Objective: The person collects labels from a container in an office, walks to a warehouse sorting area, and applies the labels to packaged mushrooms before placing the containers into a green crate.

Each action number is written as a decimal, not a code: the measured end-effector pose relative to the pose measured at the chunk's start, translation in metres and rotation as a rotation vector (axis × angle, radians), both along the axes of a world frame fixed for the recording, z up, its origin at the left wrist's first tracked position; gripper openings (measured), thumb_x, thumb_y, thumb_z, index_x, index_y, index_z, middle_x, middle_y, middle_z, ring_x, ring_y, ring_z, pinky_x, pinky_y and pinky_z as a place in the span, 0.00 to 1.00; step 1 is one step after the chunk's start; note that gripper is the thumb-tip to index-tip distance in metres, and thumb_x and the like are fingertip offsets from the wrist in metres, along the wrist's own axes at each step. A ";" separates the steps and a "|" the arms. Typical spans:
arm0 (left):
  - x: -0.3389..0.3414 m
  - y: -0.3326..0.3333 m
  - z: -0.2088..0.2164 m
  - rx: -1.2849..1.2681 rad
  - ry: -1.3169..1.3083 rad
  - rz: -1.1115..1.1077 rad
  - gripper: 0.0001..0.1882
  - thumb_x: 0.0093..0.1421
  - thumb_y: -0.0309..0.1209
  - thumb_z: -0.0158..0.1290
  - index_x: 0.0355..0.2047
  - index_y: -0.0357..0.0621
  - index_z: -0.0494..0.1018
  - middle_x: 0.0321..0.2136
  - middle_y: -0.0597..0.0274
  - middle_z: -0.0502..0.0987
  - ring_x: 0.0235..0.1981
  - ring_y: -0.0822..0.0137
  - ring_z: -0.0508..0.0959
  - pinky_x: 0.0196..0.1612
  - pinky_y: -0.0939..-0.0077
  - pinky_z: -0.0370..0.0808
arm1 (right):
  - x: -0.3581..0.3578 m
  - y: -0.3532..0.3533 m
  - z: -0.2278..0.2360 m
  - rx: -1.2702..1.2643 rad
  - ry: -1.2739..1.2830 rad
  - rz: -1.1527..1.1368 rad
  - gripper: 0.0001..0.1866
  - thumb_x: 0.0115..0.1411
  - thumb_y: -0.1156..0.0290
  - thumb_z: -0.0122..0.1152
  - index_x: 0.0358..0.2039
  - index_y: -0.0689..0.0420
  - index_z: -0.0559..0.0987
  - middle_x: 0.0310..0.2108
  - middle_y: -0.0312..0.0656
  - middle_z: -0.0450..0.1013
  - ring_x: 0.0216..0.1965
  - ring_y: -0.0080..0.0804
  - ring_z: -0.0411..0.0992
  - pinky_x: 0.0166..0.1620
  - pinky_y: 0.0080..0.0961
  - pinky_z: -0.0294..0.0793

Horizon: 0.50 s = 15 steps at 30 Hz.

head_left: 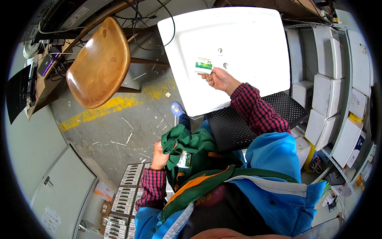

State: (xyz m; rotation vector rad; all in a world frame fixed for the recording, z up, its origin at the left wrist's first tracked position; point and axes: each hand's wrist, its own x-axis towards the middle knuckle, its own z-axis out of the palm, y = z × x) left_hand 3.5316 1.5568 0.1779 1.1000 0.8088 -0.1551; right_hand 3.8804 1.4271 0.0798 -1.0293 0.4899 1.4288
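Observation:
My right hand point(221, 81) reaches out over a large white slab point(238, 38) with a raised rim and two small holes. Between its thumb and fingers is a small green-and-white packet point(203, 66), its printed face turned up. Lower and to the left, my left hand point(160, 154) is closed on the bunched edge of a green cloth point(187, 140) with orange trim, which lies across my lap. A second green-and-white packet point(184, 159) shows in a fold of this cloth, close to my left hand; part of it is hidden.
A black perforated panel point(254, 119) sits under my right forearm. To the left stands a wooden chair point(99, 65) beside a desk with cables. White boxes point(327, 95) fill a shelf on the right. Stacked trays point(129, 175) stand at the lower left, near a white door point(59, 195).

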 end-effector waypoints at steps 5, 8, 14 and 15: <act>0.006 0.002 0.006 0.037 0.028 -0.043 0.07 0.57 0.20 0.55 0.36 0.36 0.78 0.33 0.69 0.79 0.35 0.78 0.75 0.43 0.80 0.73 | -0.002 0.001 -0.003 -0.036 0.210 -0.136 0.17 0.69 0.67 0.36 0.44 0.67 0.70 0.26 0.39 0.72 0.17 0.10 0.67 0.20 0.03 0.74; 0.009 -0.001 0.005 -0.033 0.030 0.030 0.06 0.57 0.20 0.55 0.35 0.36 0.78 0.33 0.69 0.79 0.35 0.78 0.75 0.42 0.80 0.73 | -0.001 -0.003 -0.009 0.036 0.401 -0.200 0.19 0.70 0.64 0.36 0.43 0.67 0.71 0.26 0.37 0.72 0.16 0.10 0.65 0.19 0.05 0.72; 0.007 -0.002 -0.003 0.010 0.036 -0.001 0.07 0.57 0.20 0.55 0.37 0.36 0.78 0.34 0.69 0.79 0.34 0.79 0.74 0.41 0.81 0.72 | -0.005 -0.002 -0.010 0.151 0.444 -0.310 0.23 0.69 0.53 0.38 0.36 0.62 0.71 0.18 0.29 0.67 0.16 0.13 0.61 0.18 0.10 0.65; 0.007 -0.002 -0.004 -0.009 0.043 0.006 0.07 0.57 0.20 0.55 0.37 0.36 0.78 0.34 0.69 0.79 0.34 0.79 0.75 0.41 0.81 0.72 | -0.007 -0.002 -0.010 0.195 0.500 -0.358 0.23 0.69 0.52 0.37 0.35 0.61 0.71 0.18 0.28 0.66 0.16 0.13 0.61 0.17 0.10 0.64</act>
